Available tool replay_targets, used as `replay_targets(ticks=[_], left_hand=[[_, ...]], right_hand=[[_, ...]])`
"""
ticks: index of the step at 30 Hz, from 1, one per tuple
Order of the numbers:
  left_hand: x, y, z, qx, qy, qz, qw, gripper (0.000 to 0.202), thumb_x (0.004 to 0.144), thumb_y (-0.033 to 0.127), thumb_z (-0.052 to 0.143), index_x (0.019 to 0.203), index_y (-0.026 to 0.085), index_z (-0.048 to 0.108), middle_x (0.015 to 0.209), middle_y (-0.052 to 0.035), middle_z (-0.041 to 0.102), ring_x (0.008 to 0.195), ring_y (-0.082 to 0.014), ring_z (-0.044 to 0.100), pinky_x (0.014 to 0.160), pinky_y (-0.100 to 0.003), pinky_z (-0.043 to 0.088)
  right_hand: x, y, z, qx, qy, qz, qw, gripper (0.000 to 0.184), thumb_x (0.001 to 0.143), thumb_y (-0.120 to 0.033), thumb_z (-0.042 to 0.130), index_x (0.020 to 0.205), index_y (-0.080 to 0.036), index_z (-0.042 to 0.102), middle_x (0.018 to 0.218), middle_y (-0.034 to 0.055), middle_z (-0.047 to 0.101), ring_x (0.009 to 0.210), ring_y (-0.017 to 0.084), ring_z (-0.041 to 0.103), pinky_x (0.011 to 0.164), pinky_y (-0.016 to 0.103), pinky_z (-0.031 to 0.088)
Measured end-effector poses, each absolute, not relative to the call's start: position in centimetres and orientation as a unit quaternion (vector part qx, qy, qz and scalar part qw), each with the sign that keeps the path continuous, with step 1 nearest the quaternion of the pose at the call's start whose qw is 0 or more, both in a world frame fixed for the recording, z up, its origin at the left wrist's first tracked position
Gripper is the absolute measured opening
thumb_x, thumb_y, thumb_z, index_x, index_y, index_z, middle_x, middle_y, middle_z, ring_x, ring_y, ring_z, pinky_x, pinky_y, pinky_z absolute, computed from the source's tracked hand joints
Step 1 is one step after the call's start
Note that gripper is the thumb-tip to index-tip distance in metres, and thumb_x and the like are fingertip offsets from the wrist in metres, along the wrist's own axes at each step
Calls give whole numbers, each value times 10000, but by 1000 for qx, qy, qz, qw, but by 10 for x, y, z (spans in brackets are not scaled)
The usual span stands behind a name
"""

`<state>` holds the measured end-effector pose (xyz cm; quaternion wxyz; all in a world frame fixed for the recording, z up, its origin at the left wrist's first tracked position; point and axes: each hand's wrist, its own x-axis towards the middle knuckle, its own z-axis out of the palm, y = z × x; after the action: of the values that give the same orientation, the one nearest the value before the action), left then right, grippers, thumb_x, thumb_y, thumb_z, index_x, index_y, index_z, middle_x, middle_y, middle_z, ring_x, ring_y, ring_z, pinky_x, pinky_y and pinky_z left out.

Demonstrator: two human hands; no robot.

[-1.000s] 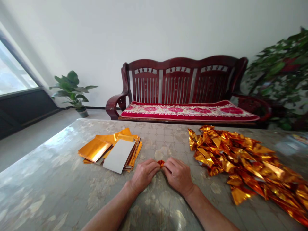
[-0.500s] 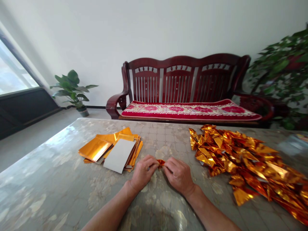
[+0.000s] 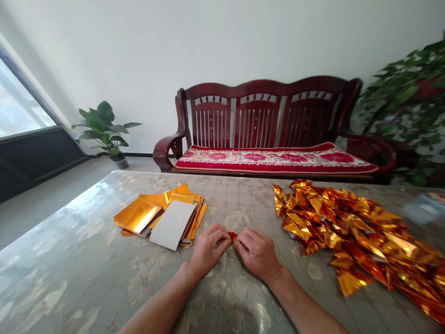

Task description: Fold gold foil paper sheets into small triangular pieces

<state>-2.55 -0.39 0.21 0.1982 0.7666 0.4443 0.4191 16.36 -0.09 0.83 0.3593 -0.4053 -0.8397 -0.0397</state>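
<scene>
My left hand [image 3: 207, 251] and my right hand [image 3: 257, 253] meet at the middle of the table, fingers curled and pinched on a small folded piece of gold foil paper [image 3: 232, 235]. Only a tip of it shows between the fingertips; the rest is hidden under my fingers. Left of my hands lies a stack of flat gold foil sheets [image 3: 162, 215], the top one turned white side up. To the right spreads a heap of folded gold foil pieces [image 3: 351, 232].
The marbled table [image 3: 86, 260] runs to its far edge near a dark red wooden bench [image 3: 267, 127] with a red flowered cushion. A potted plant [image 3: 104, 130] stands on the floor at the left, a big leafy plant [image 3: 410, 102] at the right.
My fingers have shifted slightly on the small foil piece, pressing closer together over it. The view has tipped a little; the stack and the heap have not moved.
</scene>
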Motion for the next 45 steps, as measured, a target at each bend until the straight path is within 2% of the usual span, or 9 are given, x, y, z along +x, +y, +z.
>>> replay_targets(ticks=[12, 20, 26, 45], left_hand=[[-29, -6, 14, 810, 395, 359, 242, 239, 988, 255, 453, 862, 187, 644, 949, -39, 620, 895, -124, 606, 849, -234, 470], [-29, -5, 12, 813, 411, 340, 233, 235, 989, 260, 444, 826, 192, 599, 869, -23, 596, 845, -133, 588, 798, -238, 462], [-30, -5, 14, 825, 413, 316, 221, 256, 1004, 268, 400, 844, 191, 584, 866, -24, 588, 824, -131, 579, 773, -236, 449], [-28, -6, 7, 812, 428, 337, 211, 175, 991, 247, 422, 884, 208, 554, 840, -4, 605, 782, -130, 579, 737, -236, 442]], right_hand=[[163, -2, 6, -413, -837, -38, 357, 203, 906, -198, 551, 705, -194, 578, 699, 11, 567, 680, 145, 494, 664, 287, 325], [163, -4, 7, -407, -843, -50, 348, 223, 929, -213, 545, 712, -195, 594, 709, 17, 570, 693, 149, 497, 673, 286, 336], [162, -5, 9, -397, -847, -43, 350, 187, 948, -204, 535, 800, -200, 649, 723, 18, 588, 711, 153, 511, 682, 282, 339], [163, -3, 11, -365, -858, -44, 358, 220, 974, -204, 484, 813, -197, 634, 722, 18, 586, 706, 148, 511, 665, 279, 349]])
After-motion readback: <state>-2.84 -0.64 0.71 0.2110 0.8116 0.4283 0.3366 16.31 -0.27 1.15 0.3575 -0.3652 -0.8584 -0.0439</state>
